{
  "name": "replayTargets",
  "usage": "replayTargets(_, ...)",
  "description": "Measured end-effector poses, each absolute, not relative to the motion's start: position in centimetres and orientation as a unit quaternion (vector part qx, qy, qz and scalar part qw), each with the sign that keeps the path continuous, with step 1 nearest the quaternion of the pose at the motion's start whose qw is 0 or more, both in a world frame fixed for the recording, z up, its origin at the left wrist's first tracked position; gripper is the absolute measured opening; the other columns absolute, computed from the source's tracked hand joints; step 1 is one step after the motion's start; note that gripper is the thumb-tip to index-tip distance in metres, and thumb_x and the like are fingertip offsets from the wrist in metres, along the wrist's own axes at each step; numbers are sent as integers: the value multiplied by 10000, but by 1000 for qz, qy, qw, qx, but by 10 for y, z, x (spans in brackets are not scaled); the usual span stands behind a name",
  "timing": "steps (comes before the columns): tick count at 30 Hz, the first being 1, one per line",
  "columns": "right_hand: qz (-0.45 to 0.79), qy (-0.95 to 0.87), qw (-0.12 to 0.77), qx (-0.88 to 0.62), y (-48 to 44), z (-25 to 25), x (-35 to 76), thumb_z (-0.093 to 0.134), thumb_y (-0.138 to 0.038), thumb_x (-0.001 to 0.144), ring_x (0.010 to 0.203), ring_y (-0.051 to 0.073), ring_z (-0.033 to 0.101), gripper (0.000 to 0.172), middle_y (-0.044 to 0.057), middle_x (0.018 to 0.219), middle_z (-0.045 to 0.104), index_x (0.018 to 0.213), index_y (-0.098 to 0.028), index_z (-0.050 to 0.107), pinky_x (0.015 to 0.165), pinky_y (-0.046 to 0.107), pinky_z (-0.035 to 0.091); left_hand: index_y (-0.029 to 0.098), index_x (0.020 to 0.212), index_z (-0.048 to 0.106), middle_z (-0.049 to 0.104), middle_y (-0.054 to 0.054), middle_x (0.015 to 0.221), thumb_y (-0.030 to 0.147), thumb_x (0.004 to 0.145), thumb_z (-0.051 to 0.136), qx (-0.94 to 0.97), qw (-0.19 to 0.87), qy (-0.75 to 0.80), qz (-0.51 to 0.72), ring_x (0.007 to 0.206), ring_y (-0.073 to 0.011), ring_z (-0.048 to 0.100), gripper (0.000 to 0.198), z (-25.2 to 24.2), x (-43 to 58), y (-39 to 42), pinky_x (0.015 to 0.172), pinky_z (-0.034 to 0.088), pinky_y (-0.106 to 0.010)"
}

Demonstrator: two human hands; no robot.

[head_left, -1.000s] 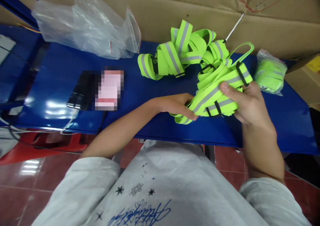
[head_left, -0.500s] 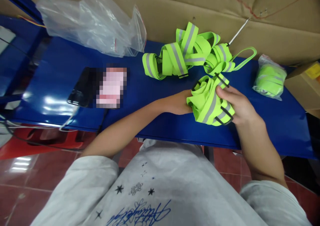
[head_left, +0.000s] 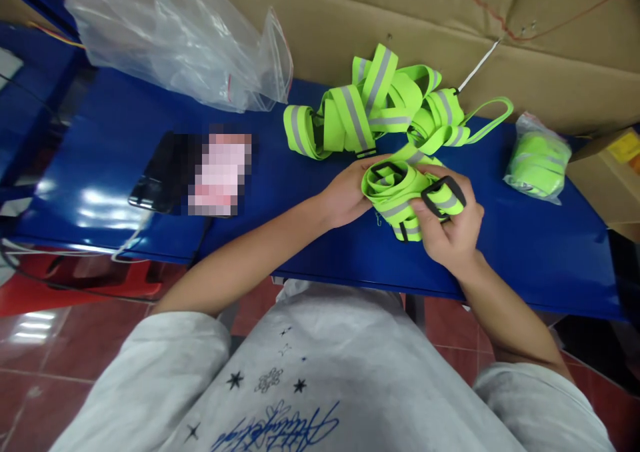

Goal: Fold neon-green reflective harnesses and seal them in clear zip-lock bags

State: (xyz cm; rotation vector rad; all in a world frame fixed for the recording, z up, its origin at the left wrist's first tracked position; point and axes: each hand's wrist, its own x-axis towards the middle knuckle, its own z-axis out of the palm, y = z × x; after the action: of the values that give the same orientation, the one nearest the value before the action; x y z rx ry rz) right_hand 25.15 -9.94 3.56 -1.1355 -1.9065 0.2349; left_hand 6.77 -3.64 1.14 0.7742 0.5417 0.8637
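A bundle of neon-green reflective straps with black buckles (head_left: 400, 192) is folded up between both hands above the blue table (head_left: 310, 172). My left hand (head_left: 350, 192) grips its left side, fingers curled round the strap. My right hand (head_left: 447, 229) closes on the right side, thumb pressing the folds. Just behind lies a loose heap of more green reflective straps (head_left: 385, 105), apart from the bundle.
A packed bag of green straps (head_left: 537, 162) lies at the right. Empty clear plastic bags (head_left: 185, 39) sit at the back left. A dark phone (head_left: 155, 175) with a cable lies on the left. Cardboard (head_left: 450, 25) stands behind the table; a box (head_left: 613, 172) is at far right.
The long strap has been gathered from a stretched-out band into a tight bundle. Both hands have moved closer together and slightly toward the table's middle.
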Motion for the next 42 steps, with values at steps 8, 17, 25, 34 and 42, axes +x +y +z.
replayTargets(8, 39, -732, 475, -488, -88, 23, 253, 521, -567, 1037, 1396, 383, 547, 428, 128, 1410, 566, 1362, -327, 664, 1173, 652, 460, 233, 1258, 732, 772, -50, 1278, 766, 767, 822, 453, 770, 204, 400, 1444, -323, 603, 730, 21, 72, -49, 1166, 525, -408)
replayTargets(17, 112, -636, 606, -465, -84, 20, 240, 442, -506, 1089, 1208, 305, 688, 383, 97, 1350, 606, 1409, -346, 579, 1051, 518, 579, 163, 1231, 742, 771, -93, 1310, 480, 742, 952, 504, 733, 242, 387, 1293, -293, 686, 620, 17, 75, -56, 1161, 523, -438)
replayTargets(25, 111, -691, 499, -512, -91, 29, 244, 425, -399, 1127, 1113, 256, 754, 387, 55, 1194, 790, 1256, -273, 768, 997, 455, 609, 184, 1184, 597, 706, -61, 1177, 426, 690, 980, 493, 739, 269, 371, 1228, -251, 653, 670, 10, 74, -49, 1097, 516, -395)
replayTargets(34, 88, -747, 455, -476, -89, 23, 247, 384, -463, 1129, 1326, 307, 679, 479, 76, 1370, 745, 1512, -327, 638, 1180, 555, 510, 203, 1348, 656, 715, -103, 1370, 406, 684, 998, 471, 769, 234, 362, 1352, -275, 642, 774, 7, 73, -45, 1204, 468, -438)
replayTargets(42, 227, -761, 417, -443, -81, 24, 255, 449, -476, 1122, 1568, 261, 493, 608, 49, 1690, 501, 1708, -365, 329, 1300, 528, 422, 186, 1264, 747, 775, -89, 1309, 426, 679, 1007, 456, 762, 225, 401, 1301, -278, 694, 684, 4, 74, -42, 1173, 512, -434)
